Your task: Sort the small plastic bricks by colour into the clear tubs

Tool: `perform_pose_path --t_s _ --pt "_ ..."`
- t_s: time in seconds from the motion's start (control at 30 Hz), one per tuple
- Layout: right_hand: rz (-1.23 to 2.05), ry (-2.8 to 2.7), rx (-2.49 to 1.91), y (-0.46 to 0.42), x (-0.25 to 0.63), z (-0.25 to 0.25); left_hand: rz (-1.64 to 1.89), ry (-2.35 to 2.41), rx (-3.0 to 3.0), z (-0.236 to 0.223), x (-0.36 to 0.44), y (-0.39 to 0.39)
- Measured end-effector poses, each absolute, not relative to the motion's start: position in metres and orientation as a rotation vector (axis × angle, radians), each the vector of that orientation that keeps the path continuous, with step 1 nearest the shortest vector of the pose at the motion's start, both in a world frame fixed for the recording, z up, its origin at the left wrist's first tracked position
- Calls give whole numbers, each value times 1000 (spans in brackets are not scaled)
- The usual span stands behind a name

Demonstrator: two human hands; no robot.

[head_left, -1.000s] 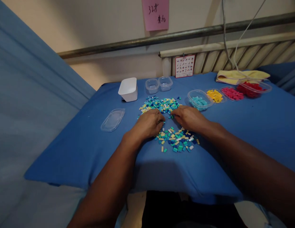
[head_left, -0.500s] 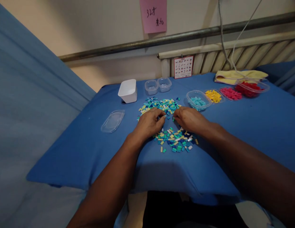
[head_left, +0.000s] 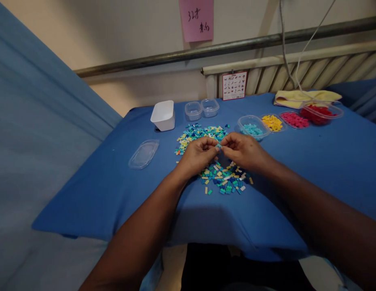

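Observation:
My left hand (head_left: 202, 152) is closed in a pinch on a small light-blue toy brick (head_left: 218, 145), which shows between its thumb and forefinger. Fingertips of my right hand (head_left: 240, 148) meet it there, also pinched; whether they grip the same brick or another one is too small to make out. Behind both hands lies a heaped pile of small bricks (head_left: 191, 137) in blue, turquoise, yellow and white. Nearer to me, a looser spread of similar bricks (head_left: 226, 178) covers the cloth, partly hidden by my left hand.
To the right stand a tub of light-blue bricks (head_left: 251, 128), yellow bricks (head_left: 272, 123), pink bricks (head_left: 294, 120) and a tub of red bricks (head_left: 318, 114). A white bin (head_left: 163, 116), two clear tubs (head_left: 201, 111) and a clear lid (head_left: 144, 154) are at the left and back.
My hands have come together from a small gap, the left moving right and the right slightly left. Their fingertips now meet above the bricks.

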State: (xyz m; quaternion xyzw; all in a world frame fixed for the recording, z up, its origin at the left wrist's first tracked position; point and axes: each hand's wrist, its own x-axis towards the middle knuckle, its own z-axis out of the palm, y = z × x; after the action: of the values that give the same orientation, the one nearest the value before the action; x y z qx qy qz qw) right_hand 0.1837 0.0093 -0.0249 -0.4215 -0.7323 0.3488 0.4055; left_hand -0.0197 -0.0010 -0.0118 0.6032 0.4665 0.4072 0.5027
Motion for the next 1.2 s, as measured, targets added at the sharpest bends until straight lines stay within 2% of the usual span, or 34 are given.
perform_pose_path --t_s 0.2,0.47,0.63,0.8,0.9,1.03,1.2 --pt "1255 -1505 -984 6 174 -25 983 1197 1753 -14 -25 -3" --pt "1086 -1497 -1091 4 171 -28 865 1257 2124 -7 -23 -12" --pt "1182 -1443 -1107 5 171 -24 921 1371 2116 -6 -21 -14" --pt "1198 -1465 -1101 5 174 -18 1000 1288 2242 -6 -20 -14" --pt "1006 -1517 -1168 15 191 -11 1068 1306 2219 -2 -26 -10" --pt "336 -1629 -1361 40 234 -7 1204 1536 2068 2 -52 4" --pt "57 -1950 -1424 57 264 -13 1318 1798 1931 -10 -89 28"
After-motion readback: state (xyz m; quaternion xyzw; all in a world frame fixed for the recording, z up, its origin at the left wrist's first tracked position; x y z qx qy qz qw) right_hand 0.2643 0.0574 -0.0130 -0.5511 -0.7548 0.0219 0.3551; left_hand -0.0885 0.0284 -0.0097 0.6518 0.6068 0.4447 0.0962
